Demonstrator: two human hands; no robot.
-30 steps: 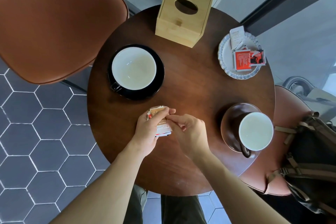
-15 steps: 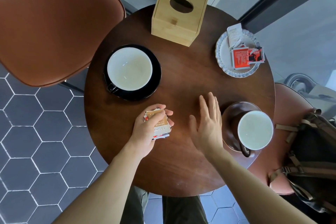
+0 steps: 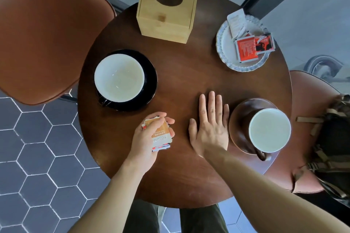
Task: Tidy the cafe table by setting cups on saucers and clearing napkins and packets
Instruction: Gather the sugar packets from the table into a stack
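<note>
Round wooden table (image 3: 185,73). Wooden tissue box (image 3: 167,3), far edge. Black saucer (image 3: 149,81) bearing white cup (image 3: 119,77). Brown saucer (image 3: 240,119) bearing cup (image 3: 269,130). White scalloped dish (image 3: 225,47) holding packets (image 3: 253,46). Right hand (image 3: 210,128), flat, fingers straight, empty. Left hand (image 3: 147,138) gripping packet stack (image 3: 161,134).

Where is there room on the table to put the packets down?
Bare wood in the middle, between the wooden tissue box, black saucer and white dish. Also along the near edge. The white dish already holds packets.
</note>
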